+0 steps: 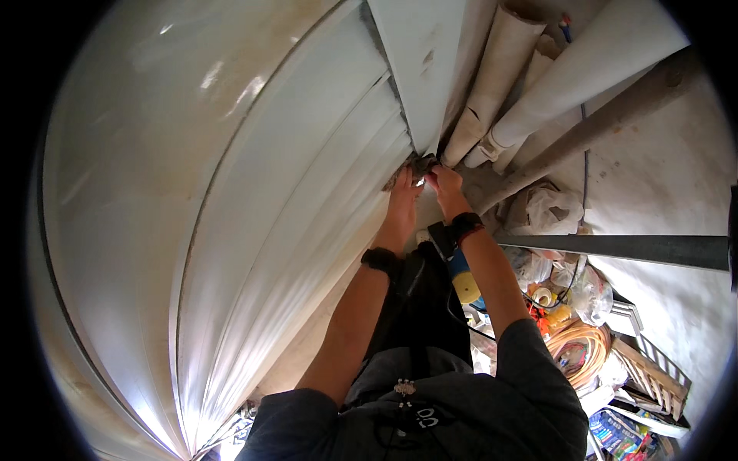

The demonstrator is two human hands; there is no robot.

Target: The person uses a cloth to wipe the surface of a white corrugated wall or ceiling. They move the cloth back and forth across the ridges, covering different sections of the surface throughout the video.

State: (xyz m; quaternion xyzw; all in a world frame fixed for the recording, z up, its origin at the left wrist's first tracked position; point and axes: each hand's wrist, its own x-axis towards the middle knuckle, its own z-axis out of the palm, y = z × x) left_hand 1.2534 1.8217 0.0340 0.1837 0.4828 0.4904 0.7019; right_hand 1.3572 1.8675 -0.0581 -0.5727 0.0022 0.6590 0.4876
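My left hand (406, 193) reaches to the lower end of the tall white panelling (300, 167), fingers extended against a brown, dirty-looking patch. A crumpled dark cloth (425, 164) is bunched between my hands in the corner, below a white upright strip (424, 75). The fingertips of my right hand (447, 183) close on the cloth's right side. Between the hands shows a small bright spot, too small to identify. How firmly my left fingers hold the cloth is hidden. Each wrist wears a dark band.
Cardboard tubes (490, 86), a thick white pipe (588, 75) and a brown pole (599, 121) lean at upper right. A dark metal bar (617, 252) crosses the right side. Plastic bags (591, 294), a coiled orange hose (599, 346) and a slatted crate (654, 374) crowd the lower right.
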